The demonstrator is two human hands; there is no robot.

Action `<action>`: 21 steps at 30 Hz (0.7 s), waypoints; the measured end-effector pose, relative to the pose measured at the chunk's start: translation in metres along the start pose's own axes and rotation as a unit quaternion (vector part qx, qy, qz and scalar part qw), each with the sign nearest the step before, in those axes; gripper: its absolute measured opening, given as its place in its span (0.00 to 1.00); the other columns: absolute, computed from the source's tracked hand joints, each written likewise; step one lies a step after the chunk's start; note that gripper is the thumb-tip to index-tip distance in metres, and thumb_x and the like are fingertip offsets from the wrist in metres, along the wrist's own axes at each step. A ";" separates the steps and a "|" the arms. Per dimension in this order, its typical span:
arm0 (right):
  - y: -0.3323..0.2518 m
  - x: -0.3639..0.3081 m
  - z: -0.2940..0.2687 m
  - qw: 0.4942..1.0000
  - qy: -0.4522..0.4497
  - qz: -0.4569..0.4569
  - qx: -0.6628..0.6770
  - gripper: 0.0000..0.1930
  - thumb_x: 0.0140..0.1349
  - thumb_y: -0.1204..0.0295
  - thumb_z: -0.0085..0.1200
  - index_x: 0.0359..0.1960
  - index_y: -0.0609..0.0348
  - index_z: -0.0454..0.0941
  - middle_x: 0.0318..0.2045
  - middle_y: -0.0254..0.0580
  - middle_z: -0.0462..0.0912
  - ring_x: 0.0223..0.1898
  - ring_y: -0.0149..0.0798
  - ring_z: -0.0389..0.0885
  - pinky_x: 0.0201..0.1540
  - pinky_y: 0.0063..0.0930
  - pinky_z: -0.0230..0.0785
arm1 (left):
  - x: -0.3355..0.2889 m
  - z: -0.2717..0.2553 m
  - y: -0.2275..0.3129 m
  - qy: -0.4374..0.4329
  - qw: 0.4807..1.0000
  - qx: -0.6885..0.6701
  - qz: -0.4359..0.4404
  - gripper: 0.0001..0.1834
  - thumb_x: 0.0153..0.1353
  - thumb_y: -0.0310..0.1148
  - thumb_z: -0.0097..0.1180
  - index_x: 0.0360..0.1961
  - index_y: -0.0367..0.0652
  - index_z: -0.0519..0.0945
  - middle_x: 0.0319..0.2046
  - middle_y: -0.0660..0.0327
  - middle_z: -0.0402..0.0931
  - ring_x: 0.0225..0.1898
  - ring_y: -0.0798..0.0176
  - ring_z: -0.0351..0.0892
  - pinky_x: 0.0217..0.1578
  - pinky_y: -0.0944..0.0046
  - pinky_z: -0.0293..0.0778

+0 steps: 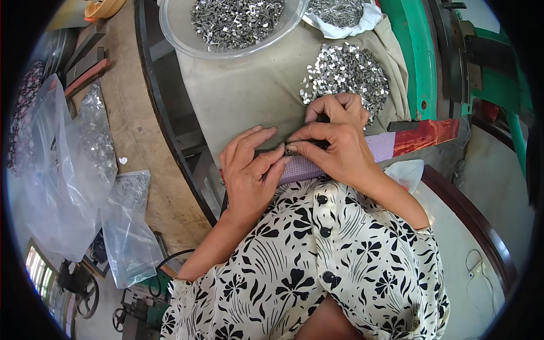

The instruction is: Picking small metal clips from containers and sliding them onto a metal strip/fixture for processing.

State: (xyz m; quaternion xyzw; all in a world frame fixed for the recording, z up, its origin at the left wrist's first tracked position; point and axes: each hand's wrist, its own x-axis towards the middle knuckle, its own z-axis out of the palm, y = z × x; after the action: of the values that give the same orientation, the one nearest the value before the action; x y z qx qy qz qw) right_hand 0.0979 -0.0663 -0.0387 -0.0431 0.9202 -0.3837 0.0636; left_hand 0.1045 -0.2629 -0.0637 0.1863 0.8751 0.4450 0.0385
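Note:
My left hand (pixel 248 161) and my right hand (pixel 338 140) meet over the near edge of the cloth-covered work surface (pixel 238 96). Thumb and forefinger of each hand are pinched together, tips almost touching. Between them is a small dark metal piece (pixel 290 148), mostly hidden by the fingertips, so its exact kind cannot be made out. Just beyond my right hand lies a loose pile of small flat metal pieces (pixel 351 73), some shiny, some dark. A purple woven cloth strip (pixel 300 169) runs beneath both hands.
Behind the hands stands a clear plastic basin (pixel 170 34) of small metal parts. Right of it, thin metal pins (pixel 340 12) lie in a white-lined container. A green machine frame (pixel 416 56) borders the right. On the left wooden table (pixel 164 187) are clear plastic bags (pixel 127 238) and a red-handled tool (pixel 88 76).

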 end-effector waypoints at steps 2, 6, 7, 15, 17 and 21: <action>-0.001 0.000 -0.002 1.000 -0.005 0.001 -0.013 0.07 0.45 0.66 0.71 0.28 0.47 0.89 0.37 0.28 0.75 0.47 0.42 0.63 0.53 0.39 0.50 | 0.000 0.000 0.000 -0.001 1.000 -0.001 0.000 0.11 0.47 0.28 0.71 0.34 0.45 0.86 0.50 0.62 0.80 0.56 0.54 0.76 0.55 0.56 0.63; -0.002 0.001 0.000 1.000 -0.005 -0.003 -0.023 0.07 0.45 0.65 0.71 0.28 0.46 0.89 0.36 0.27 0.75 0.47 0.42 0.63 0.53 0.39 0.50 | 0.000 0.000 0.000 -0.001 1.000 -0.003 -0.002 0.10 0.47 0.28 0.70 0.33 0.45 0.86 0.50 0.62 0.80 0.56 0.54 0.76 0.55 0.56 0.63; -0.001 0.001 0.000 1.000 -0.004 -0.005 -0.023 0.08 0.45 0.65 0.71 0.28 0.46 0.89 0.36 0.26 0.75 0.47 0.42 0.63 0.53 0.39 0.50 | 0.000 0.000 0.000 -0.001 1.000 -0.004 -0.002 0.10 0.47 0.28 0.70 0.33 0.45 0.85 0.50 0.62 0.80 0.56 0.54 0.76 0.55 0.56 0.63; -0.003 0.003 0.000 0.999 -0.007 -0.003 -0.032 0.07 0.45 0.65 0.71 0.27 0.47 0.89 0.36 0.26 0.75 0.47 0.41 0.64 0.52 0.39 0.50 | 0.000 0.000 -0.001 -0.002 1.000 -0.005 0.000 0.09 0.47 0.28 0.70 0.32 0.44 0.86 0.50 0.61 0.80 0.56 0.53 0.76 0.55 0.56 0.63; -0.002 0.003 -0.001 0.999 -0.008 -0.002 -0.034 0.07 0.45 0.65 0.71 0.27 0.47 0.89 0.36 0.26 0.75 0.47 0.41 0.64 0.53 0.39 0.50 | 0.000 0.000 -0.001 0.001 1.000 -0.007 0.000 0.09 0.47 0.28 0.70 0.32 0.44 0.86 0.50 0.61 0.80 0.56 0.53 0.76 0.55 0.56 0.63; -0.001 0.002 -0.003 0.999 -0.013 -0.005 -0.029 0.08 0.45 0.64 0.71 0.27 0.47 0.88 0.36 0.26 0.74 0.48 0.41 0.63 0.53 0.40 0.49 | 0.001 0.000 -0.001 0.002 1.000 -0.009 0.002 0.10 0.47 0.27 0.70 0.33 0.44 0.86 0.50 0.61 0.80 0.56 0.53 0.76 0.55 0.56 0.63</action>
State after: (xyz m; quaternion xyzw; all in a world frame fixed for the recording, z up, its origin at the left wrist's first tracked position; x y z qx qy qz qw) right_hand 0.0950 -0.0651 -0.0356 -0.0545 0.9299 -0.3563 0.0725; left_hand 0.1034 -0.2634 -0.0642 0.1869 0.8707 0.4533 0.0379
